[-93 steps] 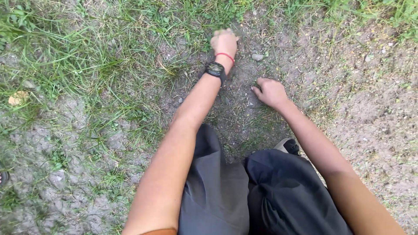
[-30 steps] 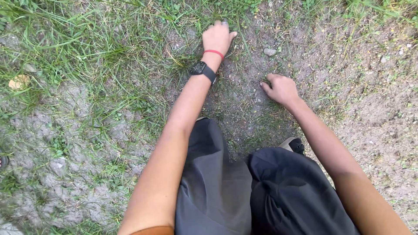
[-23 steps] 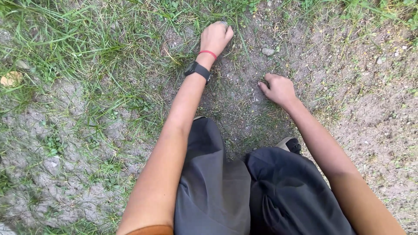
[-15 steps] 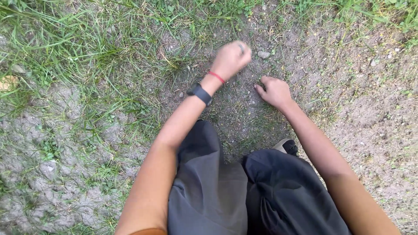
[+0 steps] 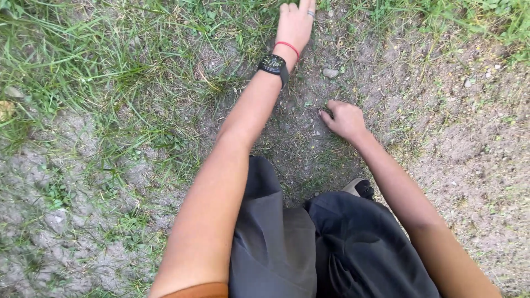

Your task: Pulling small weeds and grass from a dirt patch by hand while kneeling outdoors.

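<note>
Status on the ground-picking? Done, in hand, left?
Done: bare soil in front of the knees shows almost no grass. In hand: left hand stretches to the grass at the top edge, fingers cut off by the frame; right hand rests curled on the dirt. Left: thick grass on the left, a small stone lying loose.

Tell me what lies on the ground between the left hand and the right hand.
In the head view, one small grey stone lies on bare brown dirt between the outstretched left hand and the curled right hand. Only tiny pebbles and sparse grass blades surround it.
</note>
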